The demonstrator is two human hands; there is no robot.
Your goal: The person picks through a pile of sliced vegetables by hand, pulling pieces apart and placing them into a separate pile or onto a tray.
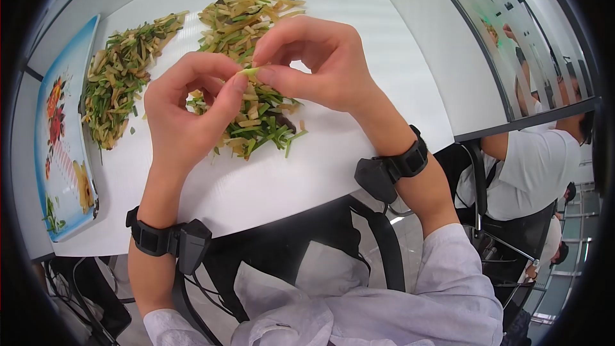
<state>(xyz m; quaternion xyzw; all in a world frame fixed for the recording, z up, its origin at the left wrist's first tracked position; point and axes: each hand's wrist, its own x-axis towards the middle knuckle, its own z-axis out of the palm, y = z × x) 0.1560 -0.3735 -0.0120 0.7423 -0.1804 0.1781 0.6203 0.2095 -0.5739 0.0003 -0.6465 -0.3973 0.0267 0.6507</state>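
My left hand and my right hand meet above the middle of the white table. Between the thumb and finger tips of both hands is a small light-green piece, pinched from either side. Below and behind the hands lies a heap of cut green and tan strips, partly hidden by them. Another heap of similar strips lies to the left, beside a tray.
The blue-edged white tray with a flower pattern holds a few green and tan pieces near its front end. Low partitions border the table. A seated person in a white shirt is at the right, beyond the table.
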